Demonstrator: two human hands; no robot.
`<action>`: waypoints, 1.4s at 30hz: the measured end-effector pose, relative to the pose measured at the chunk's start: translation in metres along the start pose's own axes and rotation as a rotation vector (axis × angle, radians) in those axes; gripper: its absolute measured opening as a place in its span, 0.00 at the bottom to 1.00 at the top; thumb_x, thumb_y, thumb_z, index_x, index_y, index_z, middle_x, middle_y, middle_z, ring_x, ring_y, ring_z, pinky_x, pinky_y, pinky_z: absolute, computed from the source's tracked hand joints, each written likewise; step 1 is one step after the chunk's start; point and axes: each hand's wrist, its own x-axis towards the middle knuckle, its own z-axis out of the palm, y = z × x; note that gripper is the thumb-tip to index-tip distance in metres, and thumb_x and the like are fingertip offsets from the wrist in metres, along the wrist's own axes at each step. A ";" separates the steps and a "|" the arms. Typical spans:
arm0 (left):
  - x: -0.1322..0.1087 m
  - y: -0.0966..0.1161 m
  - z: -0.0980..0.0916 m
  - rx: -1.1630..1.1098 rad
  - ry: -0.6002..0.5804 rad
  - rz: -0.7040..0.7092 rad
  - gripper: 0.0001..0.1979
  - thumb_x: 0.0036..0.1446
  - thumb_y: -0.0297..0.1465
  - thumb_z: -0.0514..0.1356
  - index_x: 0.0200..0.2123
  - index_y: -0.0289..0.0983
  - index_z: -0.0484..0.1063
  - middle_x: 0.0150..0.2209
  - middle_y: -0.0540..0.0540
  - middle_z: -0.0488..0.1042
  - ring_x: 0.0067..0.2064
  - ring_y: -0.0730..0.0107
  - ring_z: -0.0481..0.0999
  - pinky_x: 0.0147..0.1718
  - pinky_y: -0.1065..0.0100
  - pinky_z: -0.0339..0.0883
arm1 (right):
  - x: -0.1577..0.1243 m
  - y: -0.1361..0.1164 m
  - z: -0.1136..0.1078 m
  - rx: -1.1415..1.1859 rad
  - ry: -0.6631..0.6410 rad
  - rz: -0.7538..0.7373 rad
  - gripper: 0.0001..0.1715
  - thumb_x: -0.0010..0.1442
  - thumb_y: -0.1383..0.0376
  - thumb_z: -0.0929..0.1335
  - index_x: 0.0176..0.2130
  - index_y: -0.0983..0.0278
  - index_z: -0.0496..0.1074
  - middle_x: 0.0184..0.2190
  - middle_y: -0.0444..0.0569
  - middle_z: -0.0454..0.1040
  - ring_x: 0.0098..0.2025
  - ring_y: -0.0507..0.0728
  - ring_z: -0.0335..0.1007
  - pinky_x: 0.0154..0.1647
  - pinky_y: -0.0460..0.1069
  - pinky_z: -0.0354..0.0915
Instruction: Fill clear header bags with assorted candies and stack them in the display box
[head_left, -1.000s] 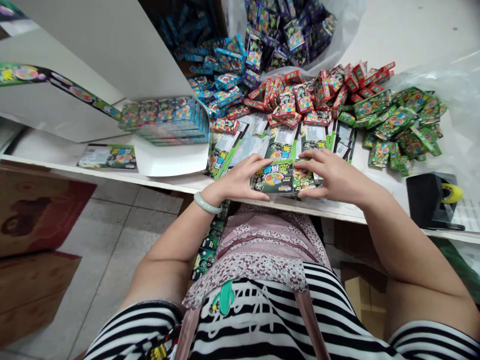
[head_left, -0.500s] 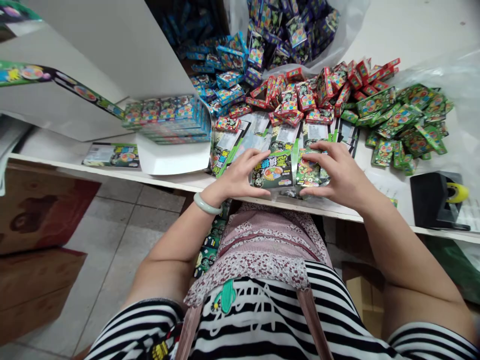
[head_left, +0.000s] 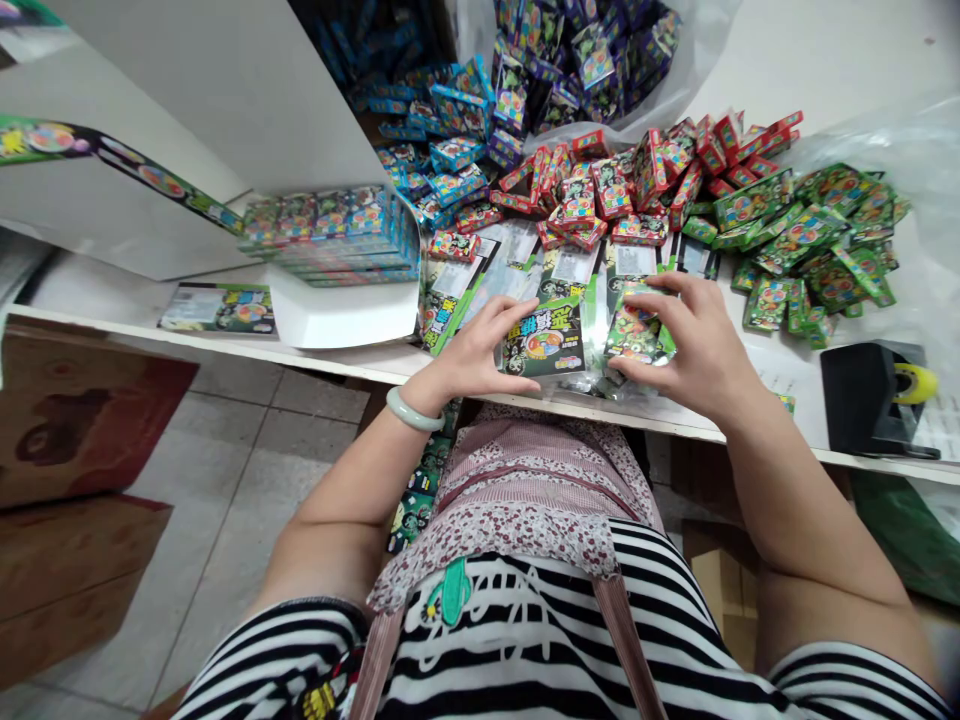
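My left hand grips the left edge of a green and black printed packet at the table's near edge. My right hand is curled over a stack of small green boxes in clear wrap, right beside that packet. Both hands rest on flat printed cards spread on the white table. A pale green bangle circles my left wrist.
Piles of small boxes lie beyond: blue, red, green, purple ones in a plastic bag. A stacked blue block sits at left. A black tape dispenser stands at right. Cardboard cartons are on the floor.
My right hand has slid the wrapped green boxes to the right, away from the packet. The packet in my left hand has tilted up slightly.
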 end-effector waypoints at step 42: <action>0.001 0.010 0.003 0.008 -0.107 0.040 0.51 0.49 0.53 0.68 0.70 0.40 0.53 0.56 0.36 0.65 0.57 0.48 0.69 0.56 0.48 0.67 | 0.013 0.006 -0.002 0.103 -0.246 -0.214 0.35 0.57 0.47 0.73 0.58 0.60 0.71 0.58 0.61 0.69 0.58 0.69 0.66 0.58 0.68 0.64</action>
